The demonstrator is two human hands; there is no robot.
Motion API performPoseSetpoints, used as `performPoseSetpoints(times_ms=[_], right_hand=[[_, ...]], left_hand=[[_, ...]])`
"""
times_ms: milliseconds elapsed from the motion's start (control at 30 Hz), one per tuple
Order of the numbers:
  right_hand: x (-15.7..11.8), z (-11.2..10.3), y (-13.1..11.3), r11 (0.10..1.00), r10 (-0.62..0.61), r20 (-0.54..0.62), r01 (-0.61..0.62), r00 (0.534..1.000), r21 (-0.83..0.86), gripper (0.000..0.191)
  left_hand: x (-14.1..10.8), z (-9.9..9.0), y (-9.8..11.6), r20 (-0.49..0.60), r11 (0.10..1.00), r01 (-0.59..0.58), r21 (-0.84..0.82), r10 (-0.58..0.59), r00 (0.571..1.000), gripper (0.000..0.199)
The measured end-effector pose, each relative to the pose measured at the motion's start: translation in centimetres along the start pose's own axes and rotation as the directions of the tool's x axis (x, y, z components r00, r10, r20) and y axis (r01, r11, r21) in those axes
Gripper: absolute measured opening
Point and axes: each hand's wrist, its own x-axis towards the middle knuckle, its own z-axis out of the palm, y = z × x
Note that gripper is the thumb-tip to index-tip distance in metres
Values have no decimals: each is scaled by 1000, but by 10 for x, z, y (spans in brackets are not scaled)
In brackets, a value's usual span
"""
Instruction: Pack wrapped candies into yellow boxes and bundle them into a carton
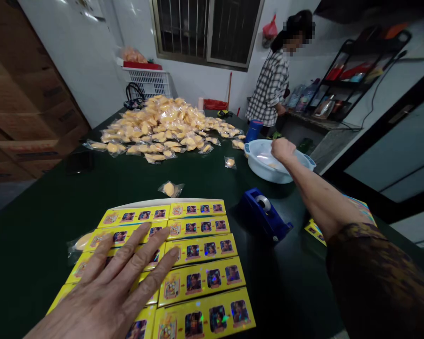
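Observation:
Two columns of yellow boxes with small printed pictures lie side by side on the dark green table. My left hand rests flat across the left column, its fingers spread. Over the light blue basin my right hand is held with its fingers curled closed; what they hold, if anything, is hidden. A blue tape dispenser stands between the boxes and the basin. Single wrapped yellow pieces lie behind the boxes and left of the basin.
A large heap of wrapped yellow pieces covers the table's far side. A blue container stands behind the basin. More yellow packaging lies under my right forearm. A person in a checked shirt stands beyond the table.

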Motion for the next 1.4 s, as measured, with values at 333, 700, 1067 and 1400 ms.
performPoseSetpoints(times_ms=[333,700,1067,1400], right_hand=[[-8,-23,-14,989,49,-95,-35,994,144,31],[-8,-30,0,952,157,-121,-118,980,282,42],[-2,-28,2,943,59,-69,-33,996,331,62],[-6,-21,4,972,7,41,-16,999,233,48]], left_hand=[[4,-9,7,-41,999,-15,34,17,999,86],[9,-14,9,-76,992,-67,111,76,994,89],[3,-6,4,-46,995,-42,91,46,998,88],[3,-4,1,-33,995,-51,88,54,998,88]])
